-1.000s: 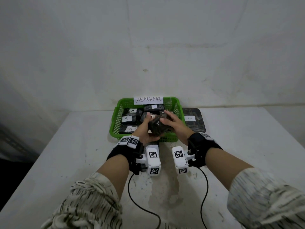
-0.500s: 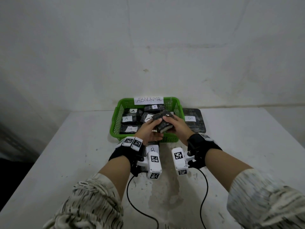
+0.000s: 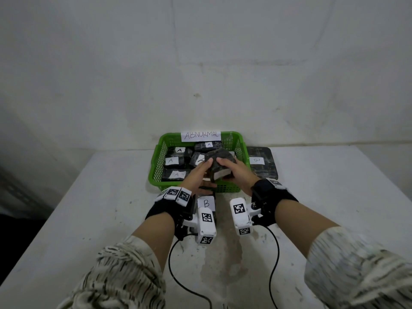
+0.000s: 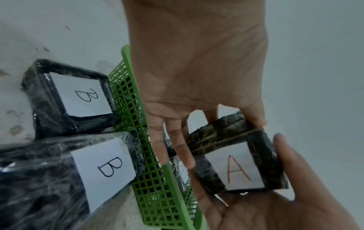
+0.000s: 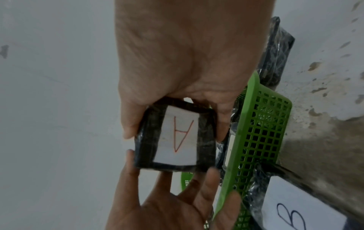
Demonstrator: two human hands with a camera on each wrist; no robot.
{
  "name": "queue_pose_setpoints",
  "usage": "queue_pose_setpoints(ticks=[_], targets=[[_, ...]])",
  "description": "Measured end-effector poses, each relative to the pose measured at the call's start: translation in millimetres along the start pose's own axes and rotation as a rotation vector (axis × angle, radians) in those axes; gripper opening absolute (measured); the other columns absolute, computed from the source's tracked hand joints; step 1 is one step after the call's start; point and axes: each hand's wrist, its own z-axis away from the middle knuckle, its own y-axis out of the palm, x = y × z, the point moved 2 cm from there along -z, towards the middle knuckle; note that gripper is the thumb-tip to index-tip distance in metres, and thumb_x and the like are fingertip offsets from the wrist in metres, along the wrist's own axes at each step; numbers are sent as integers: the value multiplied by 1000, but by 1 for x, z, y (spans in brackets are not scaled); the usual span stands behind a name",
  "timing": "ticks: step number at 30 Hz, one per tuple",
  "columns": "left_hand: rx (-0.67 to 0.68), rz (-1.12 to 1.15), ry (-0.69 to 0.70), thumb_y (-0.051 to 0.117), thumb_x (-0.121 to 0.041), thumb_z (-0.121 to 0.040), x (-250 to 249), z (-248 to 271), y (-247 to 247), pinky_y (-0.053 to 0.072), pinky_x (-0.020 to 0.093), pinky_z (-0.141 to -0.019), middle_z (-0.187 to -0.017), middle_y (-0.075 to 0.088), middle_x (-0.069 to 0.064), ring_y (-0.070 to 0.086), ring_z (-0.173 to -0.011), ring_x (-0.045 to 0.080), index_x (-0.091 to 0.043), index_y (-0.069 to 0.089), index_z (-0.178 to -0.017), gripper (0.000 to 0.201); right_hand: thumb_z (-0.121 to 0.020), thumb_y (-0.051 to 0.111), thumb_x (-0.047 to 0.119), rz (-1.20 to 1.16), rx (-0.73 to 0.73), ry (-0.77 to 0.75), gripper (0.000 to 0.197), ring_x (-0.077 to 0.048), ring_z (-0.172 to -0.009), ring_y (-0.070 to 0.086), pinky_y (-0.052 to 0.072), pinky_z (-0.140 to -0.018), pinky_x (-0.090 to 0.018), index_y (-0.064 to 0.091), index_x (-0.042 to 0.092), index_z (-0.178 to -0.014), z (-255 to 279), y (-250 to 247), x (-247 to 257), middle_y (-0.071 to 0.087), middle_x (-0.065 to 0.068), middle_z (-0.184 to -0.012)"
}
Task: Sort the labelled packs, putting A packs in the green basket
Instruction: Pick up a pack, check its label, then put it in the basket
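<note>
Both hands hold one dark wrapped pack point(image 3: 219, 161) in the air over the front of the green basket point(image 3: 158, 161). Its white label, a red A, faces down toward the wrists point(image 4: 236, 166) point(image 5: 177, 137). My right hand point(image 3: 234, 172) grips it with the thumb on one side and the fingers on the other point(image 5: 222, 124). My left hand point(image 3: 199, 172) pinches its other end, thumb on top point(image 4: 254, 118). Several A-labelled packs point(image 3: 176, 175) lie inside the basket.
A B pack point(image 3: 206, 202) lies on the table before the basket, under my left wrist, beside another point(image 4: 82, 96). A B pack point(image 3: 259, 161) sits right of the basket. An "ABNORMAL" sign point(image 3: 200, 136) is on the basket's back rim. The wall stands close behind.
The pack has been turned in both hands and tilted, so a white edge of its label now shows from above. The hands stayed over the basket's front.
</note>
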Motion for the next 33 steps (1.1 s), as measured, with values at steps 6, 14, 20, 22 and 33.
queue_pose_setpoints(ticks=[6, 14, 20, 22, 33], targets=[[-119, 59, -66, 14, -77, -83, 5, -3, -10, 49, 29, -60, -87, 64, 7, 57, -67, 20, -18, 61, -106, 79, -95, 54, 35, 124, 63, 0, 44, -15, -111, 53, 43, -89, -26, 47, 17, -134, 3, 0, -6, 57, 3, -123], [-144, 53, 28, 45, -43, -95, 5, -8, -9, 42, 25, -49, -69, 46, 2, 43, -53, 14, -17, 45, -113, 31, -91, 63, 33, -37, -135, 3, 63, -24, -109, 60, 50, -95, -48, 30, 27, -143, -6, -5, -7, 44, -8, -143], [-6, 125, 58, 50, -45, -92, 3, -4, -5, 50, 44, -88, -121, 51, -1, 51, -112, 21, -35, 46, -119, 29, -100, 36, 45, -122, -60, 71, 26, -23, -101, 59, 50, -73, -37, 45, 30, -120, 1, -4, -5, 56, -11, -127], [30, 201, 36, 55, -40, -91, 4, -4, -4, 51, 42, -88, -128, 50, 5, 49, -120, 28, -31, 45, -128, 40, -97, 39, 51, -125, 23, 96, 37, -26, -103, 61, 50, -85, -39, 47, 26, -123, 4, -5, -4, 61, -12, -120], [44, 254, 79, 53, -13, -94, -3, -2, -1, 56, 31, -72, -97, 61, 10, 62, -83, 23, -14, 49, -130, 37, -57, 65, 82, 116, -64, 99, 86, -25, -126, 46, 37, -107, -50, 44, 38, -128, -8, -9, -10, 44, -7, -139]])
